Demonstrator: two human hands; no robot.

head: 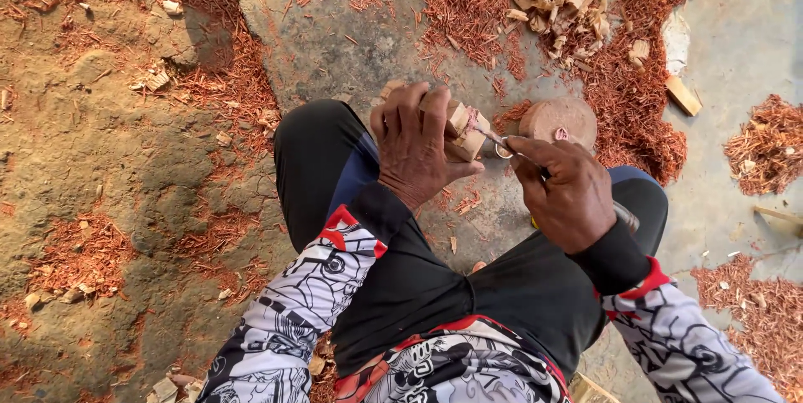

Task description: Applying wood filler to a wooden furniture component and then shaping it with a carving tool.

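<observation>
Wood block (462,129) is gripped by left hand (416,148) above the floor (351,43), betw. the knees. Chisel (502,145) is clamped in right hand (565,194), tip at block's edge. Head view: facets already cut, shavings (636,110) heaped around; shape still rough, much carving judged left.

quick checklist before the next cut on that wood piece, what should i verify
1. Left hand grips the pale carved wood block firmly: ok.
2. Right hand closed on the thin metal carving tool: ok.
3. Tool tip touching the block: ok.
4. Left fingers out of the tip's path: cannot tell; the thumb lies close below it.
5. Block braced against the knee or ground: cannot tell, hand hides it.
6. Round reddish wood stump beside the work, not in the way: ok.
</observation>
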